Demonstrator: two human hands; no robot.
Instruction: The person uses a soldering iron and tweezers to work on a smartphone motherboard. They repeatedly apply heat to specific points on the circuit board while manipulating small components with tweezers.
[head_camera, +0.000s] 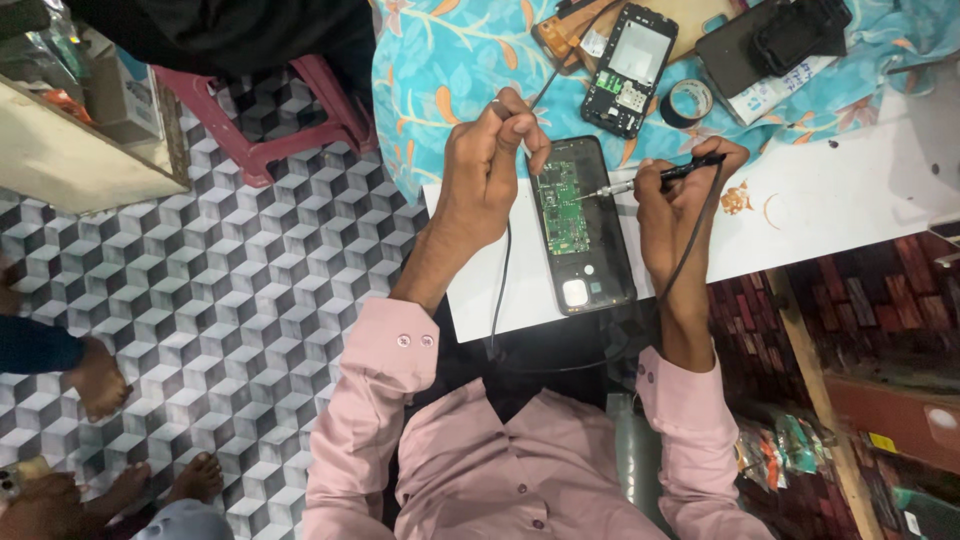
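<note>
The opened phone (580, 225) lies face down on the white worktop (830, 205), its back off and the green circuit board (562, 208) bare in the upper half. The right hand (678, 200) has its grip clenched round a black soldering iron (660, 178), the metal tip lying over the board's right edge. The left hand (487, 170) hovers at the phone's upper left corner, fingers pinched on a thin black wire (503, 270) that runs down off the worktop edge. Beyond the phone, on a blue flowered cloth (450, 60), lie a second stripped phone (628, 68) and a roll of black tape (689, 102), just beside each other.
</note>
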